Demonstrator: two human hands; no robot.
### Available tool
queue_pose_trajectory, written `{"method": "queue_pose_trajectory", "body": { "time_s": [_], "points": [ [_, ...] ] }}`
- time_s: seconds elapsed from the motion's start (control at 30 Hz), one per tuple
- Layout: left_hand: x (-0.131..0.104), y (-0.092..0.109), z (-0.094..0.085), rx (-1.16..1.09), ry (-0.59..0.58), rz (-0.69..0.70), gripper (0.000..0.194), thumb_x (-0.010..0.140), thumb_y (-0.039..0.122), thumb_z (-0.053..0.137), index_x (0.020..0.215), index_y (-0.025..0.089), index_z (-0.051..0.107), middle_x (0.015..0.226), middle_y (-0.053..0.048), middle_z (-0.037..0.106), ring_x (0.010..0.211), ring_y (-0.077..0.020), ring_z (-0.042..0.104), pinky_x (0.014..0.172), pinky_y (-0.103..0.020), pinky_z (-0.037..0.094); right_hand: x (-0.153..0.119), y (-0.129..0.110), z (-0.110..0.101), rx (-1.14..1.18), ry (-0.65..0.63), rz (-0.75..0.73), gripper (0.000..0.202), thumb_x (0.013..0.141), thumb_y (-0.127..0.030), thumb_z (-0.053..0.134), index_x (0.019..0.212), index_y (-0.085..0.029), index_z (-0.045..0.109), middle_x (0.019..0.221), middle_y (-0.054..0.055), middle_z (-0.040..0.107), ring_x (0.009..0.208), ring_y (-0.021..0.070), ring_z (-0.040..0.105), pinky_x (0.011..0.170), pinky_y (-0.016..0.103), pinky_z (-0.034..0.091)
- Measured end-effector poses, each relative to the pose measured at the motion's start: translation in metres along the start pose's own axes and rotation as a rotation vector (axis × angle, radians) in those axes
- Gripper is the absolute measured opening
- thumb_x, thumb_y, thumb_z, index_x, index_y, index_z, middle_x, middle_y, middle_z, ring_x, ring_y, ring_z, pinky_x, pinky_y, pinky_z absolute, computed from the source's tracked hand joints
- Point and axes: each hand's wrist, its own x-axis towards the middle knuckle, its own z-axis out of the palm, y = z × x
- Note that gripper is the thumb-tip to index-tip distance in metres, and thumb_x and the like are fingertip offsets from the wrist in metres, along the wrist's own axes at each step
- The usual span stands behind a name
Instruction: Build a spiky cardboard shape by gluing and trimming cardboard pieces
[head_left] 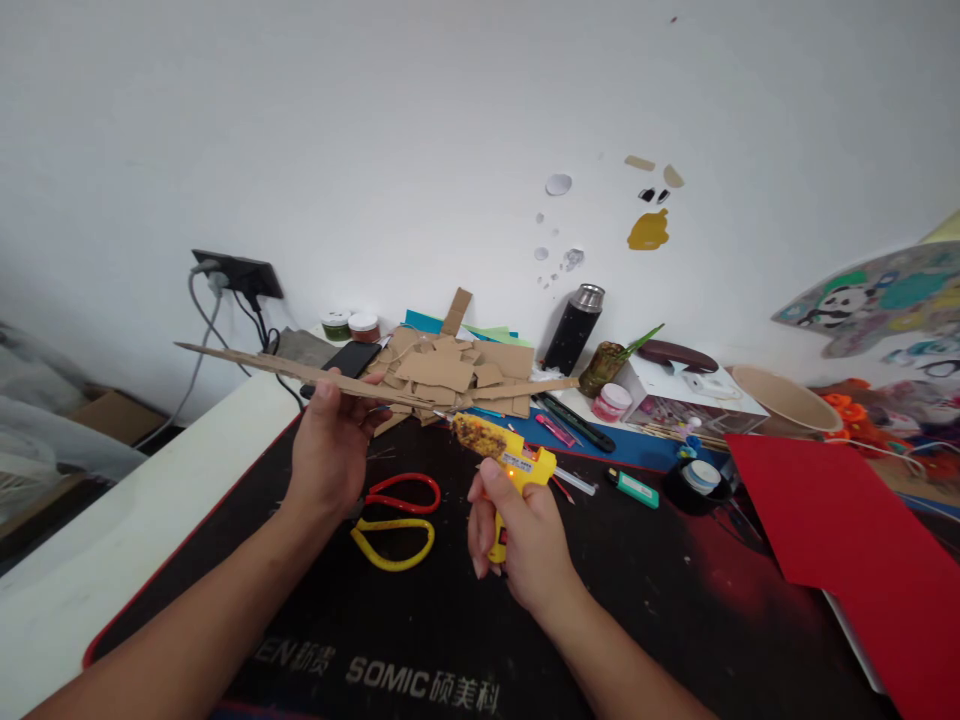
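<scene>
My left hand [330,440] grips a long, thin cardboard piece [262,366], seen nearly edge-on and reaching out to both sides of the hand. In my right hand [525,520] is a yellow hot glue gun [529,462] with a brown-stained front and a small orange light. Its nozzle points left, close to the cardboard's lower edge; whether they touch I cannot tell. A clear glue stick [576,482] comes out of the gun's back. Scissors with one red and one yellow handle [394,545] lie beside my left wrist, their blades hidden.
Cardboard scraps [442,365] are heaped behind my hands. Further right stand a black thermos [574,330], a pink-lidded jar [612,402] and a white box [686,395]. A green lighter [636,489] lies on the black mat [600,600]. Red sheets [847,520] cover the right side.
</scene>
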Motion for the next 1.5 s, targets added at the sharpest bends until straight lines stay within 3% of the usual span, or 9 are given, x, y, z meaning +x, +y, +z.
{"method": "queue_pose_trajectory", "body": {
  "time_s": [0.27,0.53,0.73,1.1,1.27,1.5],
  "points": [
    [0.001,0.000,-0.001,0.012,-0.018,-0.004,0.047,0.071,0.057,0.095,0.101,0.028,0.075,0.098,-0.002,0.086,0.086,-0.0202,0.077,0.074,-0.031,0.057,0.000,0.000,0.000,-0.024,0.002,-0.004,0.061,0.085,-0.077,0.071,0.072,-0.018,0.061,0.037,-0.006,0.047,0.028,0.0106,0.047,0.031,0.018,0.029],
    [0.000,0.001,0.001,-0.001,-0.005,-0.014,0.049,0.068,0.057,0.096,0.101,0.027,0.075,0.098,-0.005,0.087,0.089,-0.0212,0.076,0.073,-0.031,0.058,0.001,0.001,-0.001,0.024,0.026,-0.018,0.058,0.087,-0.074,0.073,0.077,-0.017,0.062,0.039,-0.007,0.047,0.028,0.0095,0.045,0.030,0.017,0.027],
    [0.002,0.003,-0.001,0.007,-0.022,0.018,0.041,0.075,0.055,0.092,0.101,0.028,0.076,0.102,-0.004,0.086,0.089,-0.0209,0.077,0.073,-0.031,0.058,0.005,0.000,-0.003,0.073,0.058,0.006,0.055,0.089,-0.071,0.072,0.084,-0.017,0.065,0.041,-0.008,0.048,0.029,0.0095,0.044,0.029,0.017,0.026],
    [0.014,0.001,-0.009,-0.007,-0.016,0.088,0.049,0.076,0.054,0.092,0.108,0.025,0.069,0.099,-0.004,0.086,0.080,-0.0189,0.078,0.072,-0.030,0.058,0.013,0.018,-0.007,-0.049,-0.015,0.199,0.074,0.084,-0.085,0.065,0.106,-0.014,0.065,0.060,-0.002,0.067,0.039,0.0138,0.062,0.032,0.018,0.035],
    [0.014,-0.003,-0.012,-0.001,-0.034,0.079,0.043,0.082,0.053,0.088,0.108,0.025,0.068,0.105,-0.004,0.086,0.083,-0.0180,0.079,0.074,-0.030,0.058,0.017,0.026,-0.011,-0.024,-0.048,0.292,0.075,0.094,-0.082,0.056,0.121,-0.013,0.062,0.075,0.007,0.076,0.048,0.0188,0.071,0.034,0.020,0.037],
    [0.010,-0.008,-0.012,-0.008,-0.029,0.037,0.043,0.081,0.052,0.089,0.109,0.027,0.068,0.102,-0.003,0.086,0.083,-0.0180,0.079,0.076,-0.030,0.058,0.021,0.030,-0.017,-0.361,-0.089,0.320,0.065,0.102,-0.074,0.047,0.122,-0.014,0.059,0.076,0.007,0.076,0.046,0.0180,0.068,0.036,0.022,0.041]
  ]
}}
